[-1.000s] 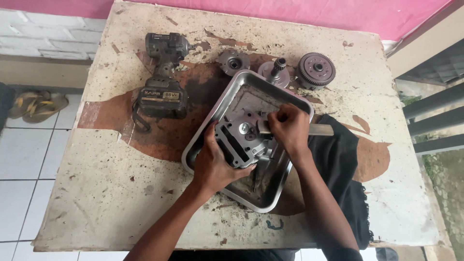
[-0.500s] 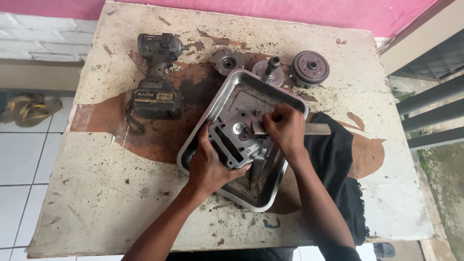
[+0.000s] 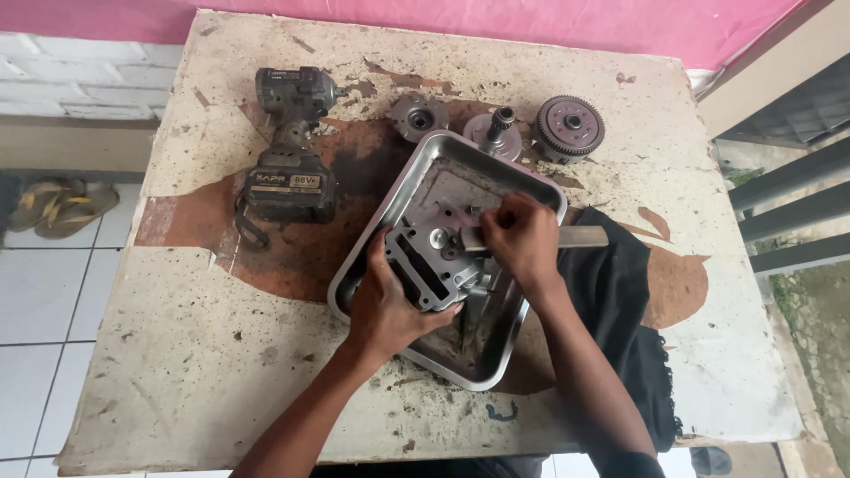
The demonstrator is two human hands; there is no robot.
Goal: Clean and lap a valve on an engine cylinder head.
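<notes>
A grey metal engine cylinder head [image 3: 436, 257] lies in a shiny steel tray [image 3: 423, 181] at the middle of the worn table. My left hand [image 3: 390, 305] grips the head's near side and holds it steady. My right hand [image 3: 522, 239] is closed around a flat metal tool [image 3: 580, 236], whose inner end rests on the head's top face while its handle sticks out to the right over the tray's rim.
A black cordless impact wrench [image 3: 290, 150] lies left of the tray. Three round clutch and gear parts [image 3: 570, 126] sit behind it. A black cloth [image 3: 620, 310] lies to the right. The table [image 3: 177, 354] has stained, peeling paint; sandals [image 3: 53, 208] lie on the tiled floor at left.
My hands stay on the cylinder head and the tool with only slight shifts. The view has drifted a little; nothing else on the table moved.
</notes>
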